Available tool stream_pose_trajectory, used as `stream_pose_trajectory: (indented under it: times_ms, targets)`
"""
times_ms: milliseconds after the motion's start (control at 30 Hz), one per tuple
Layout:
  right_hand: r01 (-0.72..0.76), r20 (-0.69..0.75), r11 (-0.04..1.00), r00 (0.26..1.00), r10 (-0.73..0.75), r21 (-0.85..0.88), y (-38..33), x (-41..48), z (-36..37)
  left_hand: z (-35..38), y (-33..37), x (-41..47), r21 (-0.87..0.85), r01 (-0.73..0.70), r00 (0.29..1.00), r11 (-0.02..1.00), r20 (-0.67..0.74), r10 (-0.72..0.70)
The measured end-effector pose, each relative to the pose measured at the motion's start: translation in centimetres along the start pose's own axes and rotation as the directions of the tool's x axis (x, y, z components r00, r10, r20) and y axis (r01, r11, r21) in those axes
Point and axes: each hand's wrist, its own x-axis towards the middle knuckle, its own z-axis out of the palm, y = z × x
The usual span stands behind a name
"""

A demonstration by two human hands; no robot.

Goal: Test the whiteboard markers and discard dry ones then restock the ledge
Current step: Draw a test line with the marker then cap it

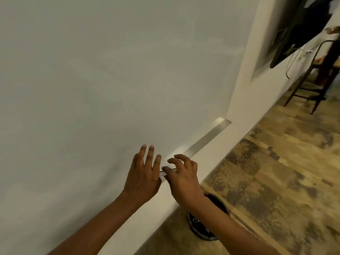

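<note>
White marker (163, 174) mostly hidden between left hand (142, 174) and right hand (184, 176)

premises appear to be an office or meeting room, though a home workspace cannot be excluded. a large white whiteboard (110, 80) fills the wall above and ahead of both hands, with a metal ledge (206, 140) along its lower edge just beyond the right hand. a dark wall-mounted screen (294, 34) with trailing cables hangs well to the upper right of the hands. a dark metal-framed chair (312, 78) stands below it. patterned wood-look flooring (276, 172) lies right of the hands; a dark round bin (202, 230) sits under the right forearm.
</note>
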Motion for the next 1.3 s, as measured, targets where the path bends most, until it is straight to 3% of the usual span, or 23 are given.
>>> stream_pose_trajectory:
  times_ms: [367,633,833,1000,1300]
  targets:
    - [-0.286,0.198,0.957,0.936,0.289,-0.047,15.2,-10.3,10.6,16.7,11.3,3.6,-0.242,-0.054,0.950,0.969,0.286,0.124]
    - [-0.527,0.441,0.842,0.733,0.518,-0.114,24.1,-18.0,19.6,27.5,16.4,2.2,-0.302,-0.019,0.854,0.953,0.491,0.173]
    - [-0.560,0.556,0.799,0.601,0.575,-0.220,28.9,-22.8,26.0,35.0,18.2,0.7,-0.275,-0.029,0.746,0.961,0.634,0.204]
    - [-0.552,0.586,0.795,0.567,0.579,-0.252,32.1,-24.9,31.8,39.8,19.1,0.3,-0.261,-0.052,0.712,0.964,0.667,0.219]
    - [-0.498,0.644,0.811,0.519,0.562,-0.307,36.1,-26.3,41.0,46.9,19.3,-2.0,-0.230,-0.110,0.735,0.967,0.637,0.235]
